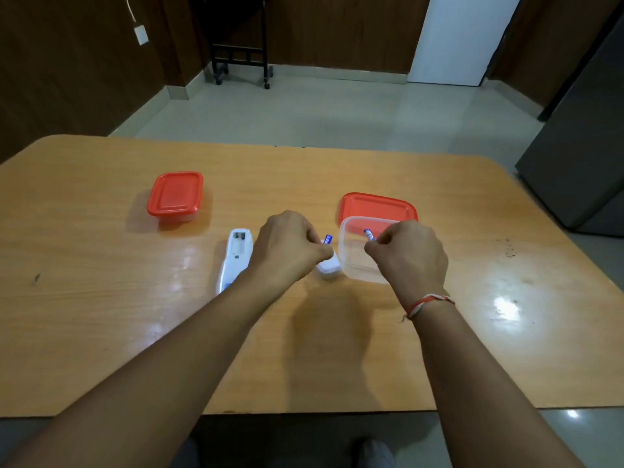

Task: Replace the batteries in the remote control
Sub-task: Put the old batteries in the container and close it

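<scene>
A white remote control [234, 258] lies face down on the wooden table [101, 332], its battery compartment open and empty. The white battery cover [328, 266] lies to its right. My left hand [288, 246] pinches a blue battery [327, 239] just above the cover. My right hand [410, 255] pinches a second blue battery [369, 235] over the open clear container [358, 265].
A loose red lid [376, 207] lies behind the clear container, partly under it. A closed container with a red lid [175, 196] stands at the back left. A grey cabinet [580, 157] stands off the table's right corner.
</scene>
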